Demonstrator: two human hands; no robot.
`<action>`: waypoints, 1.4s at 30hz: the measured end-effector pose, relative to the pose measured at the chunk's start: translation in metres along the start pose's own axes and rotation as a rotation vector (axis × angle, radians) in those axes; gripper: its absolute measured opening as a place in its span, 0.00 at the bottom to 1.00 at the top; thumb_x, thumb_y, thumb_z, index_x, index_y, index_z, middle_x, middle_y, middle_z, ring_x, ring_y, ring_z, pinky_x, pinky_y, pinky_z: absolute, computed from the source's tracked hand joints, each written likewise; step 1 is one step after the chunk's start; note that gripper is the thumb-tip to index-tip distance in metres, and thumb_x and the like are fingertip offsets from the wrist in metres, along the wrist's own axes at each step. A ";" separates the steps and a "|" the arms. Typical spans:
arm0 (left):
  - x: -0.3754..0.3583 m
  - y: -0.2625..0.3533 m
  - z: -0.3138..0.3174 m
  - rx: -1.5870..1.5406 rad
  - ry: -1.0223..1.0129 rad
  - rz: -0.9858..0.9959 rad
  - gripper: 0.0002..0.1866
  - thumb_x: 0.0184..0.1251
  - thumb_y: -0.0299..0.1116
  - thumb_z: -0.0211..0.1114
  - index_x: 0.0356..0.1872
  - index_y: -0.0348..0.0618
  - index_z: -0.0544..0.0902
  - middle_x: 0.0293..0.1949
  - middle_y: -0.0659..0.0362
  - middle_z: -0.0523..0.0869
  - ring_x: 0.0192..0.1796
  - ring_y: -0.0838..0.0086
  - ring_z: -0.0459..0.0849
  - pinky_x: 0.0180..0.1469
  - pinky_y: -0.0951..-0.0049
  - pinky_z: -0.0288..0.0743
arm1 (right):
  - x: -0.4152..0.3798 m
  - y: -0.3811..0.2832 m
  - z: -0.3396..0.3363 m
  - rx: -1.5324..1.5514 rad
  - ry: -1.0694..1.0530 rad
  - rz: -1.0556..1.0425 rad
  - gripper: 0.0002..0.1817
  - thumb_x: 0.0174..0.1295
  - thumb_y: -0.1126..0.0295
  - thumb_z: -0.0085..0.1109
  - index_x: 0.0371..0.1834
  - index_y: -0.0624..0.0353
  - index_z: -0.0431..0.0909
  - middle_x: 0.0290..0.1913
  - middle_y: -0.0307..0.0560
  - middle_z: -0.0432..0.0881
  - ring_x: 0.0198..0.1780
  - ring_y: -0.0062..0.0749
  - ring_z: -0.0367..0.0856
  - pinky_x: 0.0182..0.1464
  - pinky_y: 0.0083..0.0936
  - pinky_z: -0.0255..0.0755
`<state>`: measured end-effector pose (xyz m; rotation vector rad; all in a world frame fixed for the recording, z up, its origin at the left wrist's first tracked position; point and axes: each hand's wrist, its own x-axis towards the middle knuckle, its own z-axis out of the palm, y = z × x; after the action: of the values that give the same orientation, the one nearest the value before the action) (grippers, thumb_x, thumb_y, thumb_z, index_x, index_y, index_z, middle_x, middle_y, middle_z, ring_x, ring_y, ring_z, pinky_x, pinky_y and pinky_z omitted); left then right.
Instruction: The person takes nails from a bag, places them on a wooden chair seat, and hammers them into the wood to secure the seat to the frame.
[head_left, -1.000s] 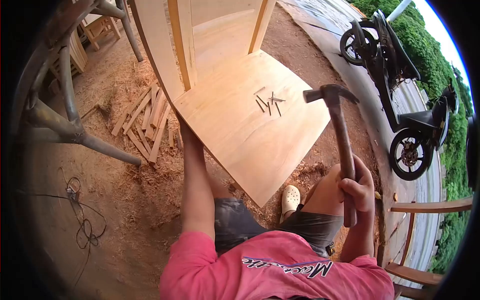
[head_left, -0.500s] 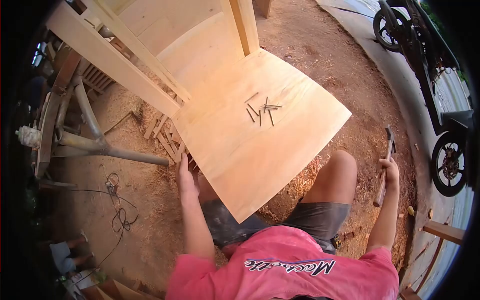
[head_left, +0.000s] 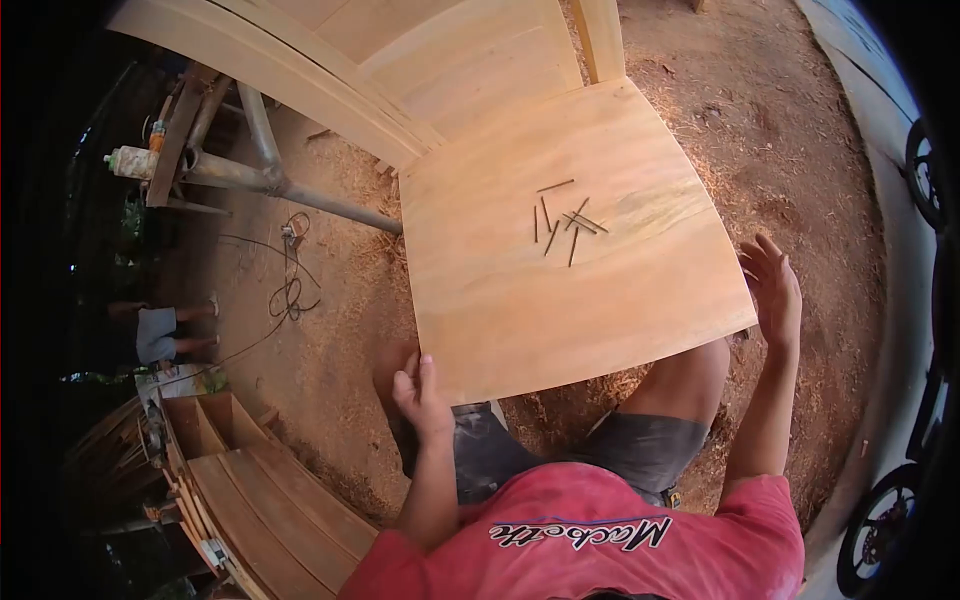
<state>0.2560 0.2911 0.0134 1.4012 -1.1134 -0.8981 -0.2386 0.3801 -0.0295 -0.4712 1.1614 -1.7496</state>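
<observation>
A pale wooden chair (head_left: 480, 330) is in front of me, its curved seat over my knees. Several nails (head_left: 570, 218) lie loose near the middle of the seat, some crossing each other. At the seat's near left corner, my left hand (head_left: 428, 402) grips the edge, its thumb up at the rim. My right hand (head_left: 775, 290) is beside the right edge of the seat with fingers spread, and no tool shows in it. Part of that hand's inner side is hidden.
A metal pipe frame (head_left: 330, 205) reaches toward the chair from the left. A black cord (head_left: 290, 295) lies on the dirt. A wooden cabinet (head_left: 260, 500) lies at lower left, with another person (head_left: 165, 335) beyond it. Motorbike wheels (head_left: 880, 530) show at right.
The hammer is gone from my right hand, which has opened and moved in to the seat's edge. My left hand has shifted to the near corner. The chair has turned in view.
</observation>
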 end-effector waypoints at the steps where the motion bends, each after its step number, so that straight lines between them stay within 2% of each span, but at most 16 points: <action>1: -0.002 0.008 0.007 0.008 0.016 -0.001 0.13 0.75 0.35 0.63 0.39 0.33 0.80 0.38 0.57 0.86 0.41 0.73 0.83 0.45 0.73 0.77 | 0.000 -0.019 0.028 0.003 -0.013 0.012 0.35 0.72 0.59 0.58 0.75 0.70 0.62 0.68 0.59 0.75 0.66 0.43 0.76 0.69 0.38 0.67; 3: -0.003 0.026 0.023 -0.157 0.372 -0.284 0.15 0.73 0.36 0.66 0.29 0.37 0.76 0.36 0.58 0.86 0.38 0.78 0.81 0.39 0.75 0.75 | -0.002 -0.044 0.077 -0.390 -0.217 -0.046 0.36 0.71 0.62 0.59 0.75 0.74 0.60 0.68 0.61 0.74 0.69 0.44 0.73 0.72 0.37 0.63; 4: -0.002 0.024 0.021 -0.161 0.382 -0.281 0.15 0.73 0.36 0.66 0.29 0.37 0.76 0.36 0.58 0.86 0.38 0.78 0.81 0.39 0.75 0.75 | -0.003 -0.046 0.094 -0.553 -0.254 -0.024 0.37 0.69 0.65 0.62 0.75 0.74 0.59 0.68 0.60 0.75 0.68 0.41 0.73 0.71 0.35 0.65; 6: 0.007 0.015 0.010 0.101 0.124 -0.236 0.18 0.71 0.37 0.69 0.25 0.38 0.75 0.32 0.59 0.85 0.35 0.80 0.79 0.36 0.76 0.74 | -0.003 -0.036 0.104 -0.708 -0.237 -0.047 0.34 0.68 0.67 0.63 0.73 0.72 0.63 0.65 0.59 0.77 0.66 0.37 0.75 0.68 0.32 0.67; 7: 0.009 0.012 0.010 0.096 0.134 -0.234 0.18 0.71 0.37 0.69 0.25 0.38 0.75 0.32 0.59 0.85 0.35 0.80 0.79 0.36 0.76 0.74 | -0.001 -0.035 0.099 -0.781 -0.214 -0.011 0.29 0.69 0.66 0.62 0.70 0.69 0.67 0.59 0.57 0.81 0.62 0.35 0.79 0.64 0.31 0.72; 9: 0.007 0.012 0.011 0.219 0.163 -0.100 0.19 0.69 0.36 0.72 0.23 0.37 0.76 0.28 0.60 0.85 0.32 0.80 0.78 0.34 0.76 0.75 | -0.006 -0.042 0.107 -0.793 -0.208 -0.019 0.27 0.70 0.66 0.62 0.68 0.68 0.69 0.57 0.57 0.82 0.59 0.35 0.80 0.62 0.32 0.73; 13: 0.011 0.003 0.007 0.178 0.172 -0.038 0.18 0.68 0.34 0.72 0.24 0.32 0.79 0.29 0.57 0.87 0.32 0.79 0.80 0.34 0.76 0.76 | -0.009 -0.042 0.100 -0.818 -0.183 -0.037 0.23 0.71 0.65 0.60 0.63 0.69 0.72 0.51 0.57 0.84 0.53 0.36 0.83 0.56 0.33 0.75; 15: 0.011 0.011 0.007 0.281 0.118 -0.089 0.18 0.70 0.34 0.70 0.39 0.21 0.84 0.39 0.51 0.89 0.39 0.75 0.85 0.42 0.76 0.79 | -0.012 -0.046 0.101 -0.814 -0.195 -0.024 0.23 0.71 0.65 0.60 0.62 0.69 0.72 0.50 0.58 0.84 0.52 0.37 0.83 0.56 0.33 0.75; 18: 0.020 0.012 0.008 0.203 0.075 -0.088 0.17 0.69 0.32 0.71 0.41 0.20 0.84 0.38 0.52 0.89 0.37 0.77 0.85 0.41 0.76 0.79 | -0.020 -0.044 0.101 -0.914 -0.202 -0.016 0.22 0.71 0.65 0.60 0.60 0.69 0.73 0.49 0.59 0.84 0.51 0.39 0.83 0.54 0.33 0.75; 20: 0.038 0.006 0.015 0.174 0.059 -0.050 0.17 0.69 0.33 0.71 0.41 0.20 0.85 0.37 0.53 0.89 0.36 0.78 0.84 0.40 0.77 0.79 | -0.022 -0.029 0.098 -0.872 -0.124 -0.138 0.21 0.70 0.66 0.60 0.60 0.69 0.73 0.47 0.60 0.84 0.50 0.40 0.84 0.54 0.34 0.75; 25: 0.083 -0.002 0.034 0.241 -0.065 0.011 0.17 0.68 0.35 0.73 0.36 0.24 0.86 0.34 0.59 0.88 0.33 0.81 0.82 0.37 0.78 0.77 | -0.028 -0.023 0.100 -0.807 -0.011 -0.091 0.18 0.72 0.69 0.57 0.59 0.69 0.74 0.47 0.55 0.84 0.48 0.32 0.83 0.53 0.31 0.75; 27: 0.102 0.010 0.051 0.325 -0.135 0.079 0.15 0.67 0.35 0.72 0.31 0.27 0.87 0.23 0.65 0.83 0.27 0.84 0.75 0.31 0.77 0.70 | -0.028 -0.024 0.106 -0.778 0.028 -0.100 0.17 0.72 0.69 0.57 0.58 0.69 0.74 0.47 0.54 0.84 0.48 0.31 0.82 0.53 0.30 0.75; 37: 0.129 0.020 0.066 0.472 -0.164 0.153 0.22 0.65 0.42 0.74 0.30 0.26 0.86 0.21 0.58 0.83 0.27 0.77 0.77 0.32 0.71 0.72 | -0.021 -0.019 0.115 -0.704 0.139 -0.068 0.15 0.73 0.69 0.56 0.55 0.71 0.76 0.46 0.50 0.85 0.48 0.26 0.81 0.53 0.26 0.75; 39: 0.131 0.028 0.067 0.550 -0.233 -0.041 0.21 0.66 0.41 0.72 0.36 0.25 0.85 0.32 0.50 0.87 0.37 0.69 0.84 0.42 0.65 0.77 | -0.023 -0.016 0.114 -0.604 0.167 -0.069 0.17 0.72 0.67 0.59 0.55 0.72 0.78 0.46 0.50 0.86 0.46 0.26 0.82 0.53 0.25 0.75; 40: 0.132 0.029 0.069 0.546 -0.257 -0.021 0.21 0.66 0.41 0.72 0.36 0.25 0.85 0.32 0.50 0.87 0.37 0.69 0.84 0.42 0.65 0.77 | -0.024 -0.016 0.114 -0.595 0.194 -0.084 0.17 0.72 0.67 0.59 0.55 0.72 0.78 0.46 0.50 0.86 0.46 0.26 0.82 0.53 0.25 0.75; 42: 0.132 0.035 0.081 0.927 -0.141 0.529 0.21 0.66 0.38 0.70 0.42 0.23 0.83 0.51 0.42 0.85 0.53 0.57 0.85 0.58 0.60 0.76 | -0.023 -0.018 0.114 -0.589 0.206 -0.051 0.21 0.70 0.65 0.61 0.58 0.72 0.77 0.48 0.51 0.86 0.46 0.26 0.83 0.52 0.25 0.76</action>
<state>0.2105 0.1422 0.0452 1.6223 -2.0339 -0.0575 -0.1536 0.3450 0.0444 -0.6809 1.8375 -1.5027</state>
